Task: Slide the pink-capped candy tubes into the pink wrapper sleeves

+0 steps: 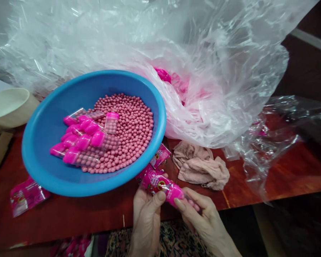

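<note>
Both my hands hold a pink-capped clear tube of pink balls (166,189) in front of me, just off the table's near edge. My left hand (146,221) grips the tube where a printed pink wrapper covers it. My right hand (204,225) pinches its far end between thumb and fingers. Above them, a blue plastic basin (40,160) tilts against a plastic sheet. It holds a heap of round pink candies (130,132) and several filled tubes with pink caps (82,139). More pink printed wrappers (156,159) lie by the basin's edge, close to my hands.
A large clear plastic bag (216,71) with pink packets inside (173,84) fills the back. A crumpled beige cloth (202,167) and a pink wrapper (26,196) lie on the reddish wooden table (289,182). A cream bowl (8,107) sits at far left.
</note>
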A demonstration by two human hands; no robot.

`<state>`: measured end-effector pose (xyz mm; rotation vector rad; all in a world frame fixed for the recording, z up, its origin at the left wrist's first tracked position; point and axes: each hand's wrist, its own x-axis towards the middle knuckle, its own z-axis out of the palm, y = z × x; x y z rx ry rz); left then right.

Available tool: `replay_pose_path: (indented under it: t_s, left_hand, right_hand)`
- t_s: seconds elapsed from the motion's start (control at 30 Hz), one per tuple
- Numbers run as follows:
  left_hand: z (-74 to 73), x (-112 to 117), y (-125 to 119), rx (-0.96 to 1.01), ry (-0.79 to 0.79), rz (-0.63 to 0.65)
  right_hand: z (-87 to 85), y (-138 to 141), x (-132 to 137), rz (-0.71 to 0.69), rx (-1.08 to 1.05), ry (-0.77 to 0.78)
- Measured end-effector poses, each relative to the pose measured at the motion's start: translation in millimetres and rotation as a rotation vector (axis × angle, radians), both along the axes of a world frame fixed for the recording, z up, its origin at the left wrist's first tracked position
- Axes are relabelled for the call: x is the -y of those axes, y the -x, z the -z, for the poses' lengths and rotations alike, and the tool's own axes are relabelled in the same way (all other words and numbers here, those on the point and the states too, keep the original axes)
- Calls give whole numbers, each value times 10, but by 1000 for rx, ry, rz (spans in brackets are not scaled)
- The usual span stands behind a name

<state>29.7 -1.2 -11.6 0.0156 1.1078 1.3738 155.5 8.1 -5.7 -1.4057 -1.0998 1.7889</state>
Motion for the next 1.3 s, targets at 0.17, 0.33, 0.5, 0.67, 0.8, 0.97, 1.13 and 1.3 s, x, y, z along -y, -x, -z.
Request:
replay_pose_path:
  t_s: [0.17,0.33,0.5,0.67,0.8,0.97,1.13,1.3]
  left_hand:
    - [-48,-61,-2,-26,30,-11]
    - [-99,-113,-31,-43,51,-27]
    - [-102,-136,-30,-83,33,-11]
    - [-94,-132,-20,-125,3,-6]
    - [-91,-143,-10,-110,3,35]
    - [-66,-116,-4,-98,4,86]
    - [-75,-80,-27,-74,-12,127]
    - [-118,-77,-61,-20,8,162]
  right_hand:
    - [5,32,10,12,5,17]
    - [10,29,7,17,-5,16]
    - [44,9,40,13,39,-43]
    - [41,15,9,-20,91,-116]
    - [44,9,-7,-44,107,-149]
    - [27,-4,-2,-36,117,-144]
    - [55,23,39,36,97,-82]
    - [74,114,74,91,45,-8]
